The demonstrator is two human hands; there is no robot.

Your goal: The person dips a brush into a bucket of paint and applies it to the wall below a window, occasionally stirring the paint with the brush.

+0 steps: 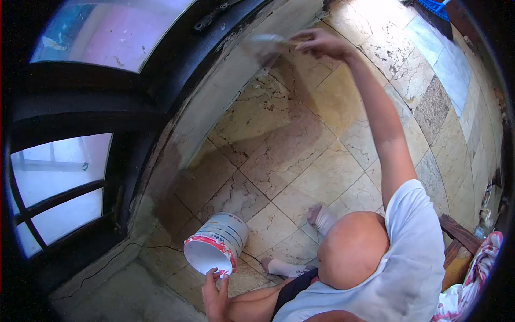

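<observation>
My right hand point(322, 44) is stretched far forward, its fingers closed round the handle of a paintbrush point(264, 38). Motion smears the brush head, which overlaps the low wall strip point(220, 88) under the window frame. Down near my legs, my left hand point(216, 295) pinches the red-smeared rim of a white plastic bucket point(220, 234). The bucket leans with its mouth toward me, and its inside looks white. Printed lettering runs round its side.
Dark window frames point(96, 96) with pale panes line the left. Diagonal stone tiles point(284, 155) cover the floor. A thin cable point(102, 268) runs behind the bucket. My bent knee point(354, 249) is close by. A blue broom point(433, 13) stands far right, with patterned cloth point(477, 273) lower right.
</observation>
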